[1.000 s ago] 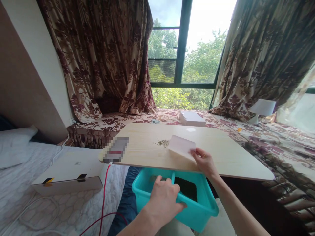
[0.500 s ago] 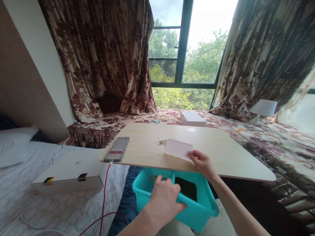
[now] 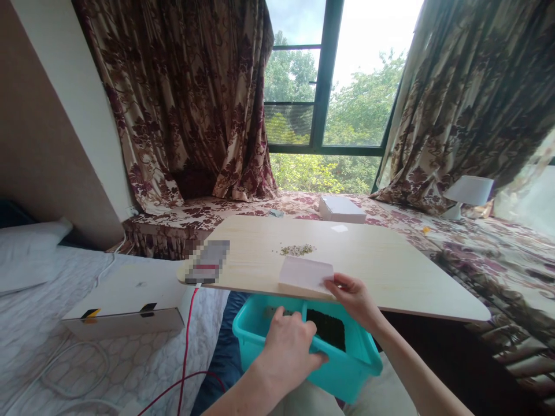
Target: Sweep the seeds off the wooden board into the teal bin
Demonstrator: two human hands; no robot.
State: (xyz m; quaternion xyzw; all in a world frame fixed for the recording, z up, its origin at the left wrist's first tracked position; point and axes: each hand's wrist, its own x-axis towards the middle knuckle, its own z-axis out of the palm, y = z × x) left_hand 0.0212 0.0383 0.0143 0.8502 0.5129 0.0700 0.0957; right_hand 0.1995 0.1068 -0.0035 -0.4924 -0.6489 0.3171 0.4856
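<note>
Between the fingers and thumb of my right hand point(image 3: 354, 296) is the right end of a white card point(image 3: 306, 273), tilted over the near part of the wooden tabletop point(image 3: 411, 268). Small greenish-brown seeds or grains point(image 3: 298, 250) lie scattered just beyond it. Below the table's front edge sits a turquoise bin point(image 3: 342, 375) with a divider. Dark granular matter point(image 3: 326, 329) fills part of its right compartment; a few pale bits show in the left one, mostly hidden. My left hand point(image 3: 288, 349) is closed over the bin's near rim.
A blurred-out phone point(image 3: 208, 261) lies at the table's left, with a red cable point(image 3: 185, 341) hanging off the edge. On the bed at left stands a white box point(image 3: 130, 297). Another white box point(image 3: 341, 209) and a lamp point(image 3: 468, 192) stand on the window ledge.
My right hand has drawn the card toward me and slightly left, away from the seeds, uncovering more of them. My left hand stays on the bin.
</note>
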